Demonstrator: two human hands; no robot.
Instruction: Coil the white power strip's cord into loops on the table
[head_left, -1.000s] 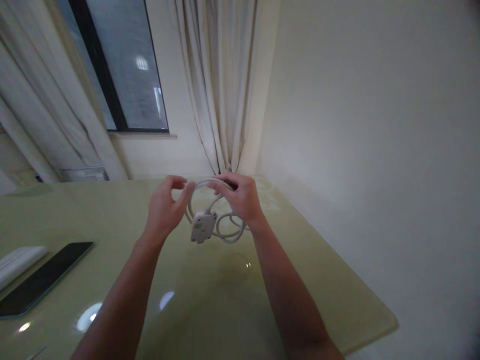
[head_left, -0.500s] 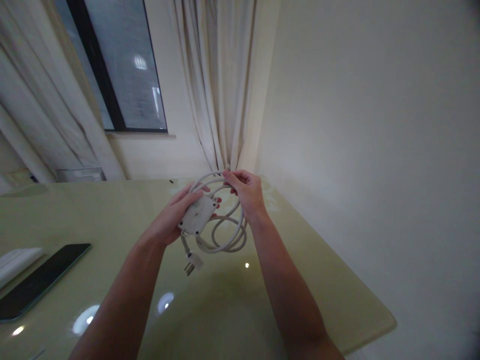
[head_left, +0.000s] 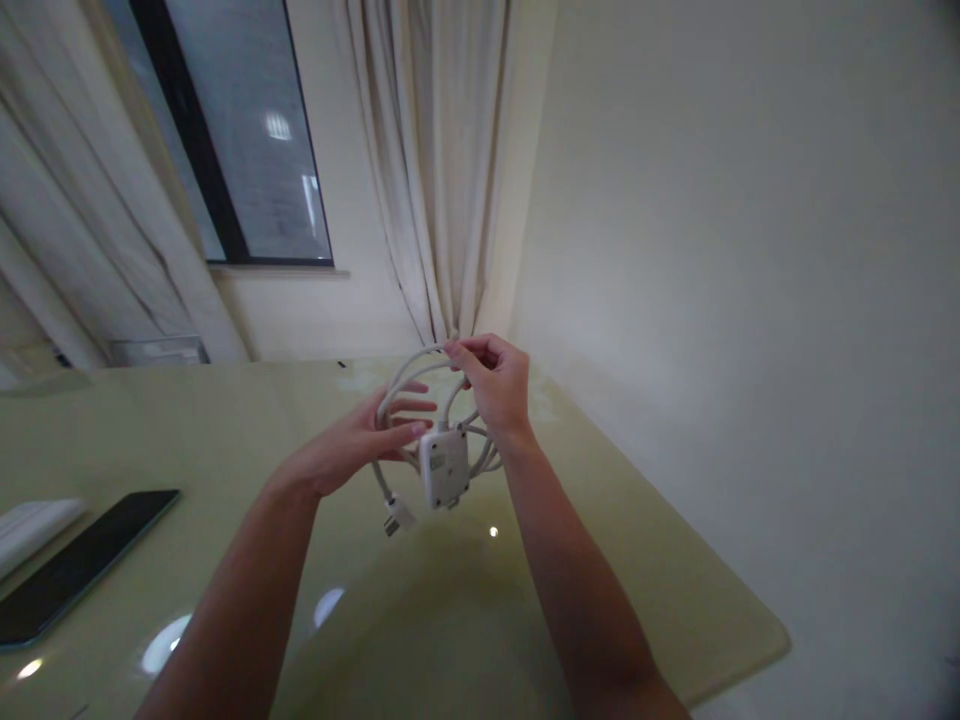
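I hold a white power strip [head_left: 444, 466] with its coiled white cable [head_left: 409, 368] above a glossy yellow-green table [head_left: 420, 600]. My right hand [head_left: 491, 385] pinches the top of the cable loops. My left hand [head_left: 360, 440] has its fingers stretched through the coil, touching the cable beside the socket block. The socket block hangs upright below the coil. The plug [head_left: 397, 515] dangles at the lower left of the coil.
A black phone or tablet [head_left: 79, 565] lies flat at the table's left, with a white object [head_left: 34, 525] beside it. A window [head_left: 240, 130] with pale curtains [head_left: 439, 170] stands behind the table. A plain wall runs along the right edge.
The socket block has left my left palm and now hangs upright under the coil. My left fingers have opened and slid into the loops. My right hand stays pinched on the cable.
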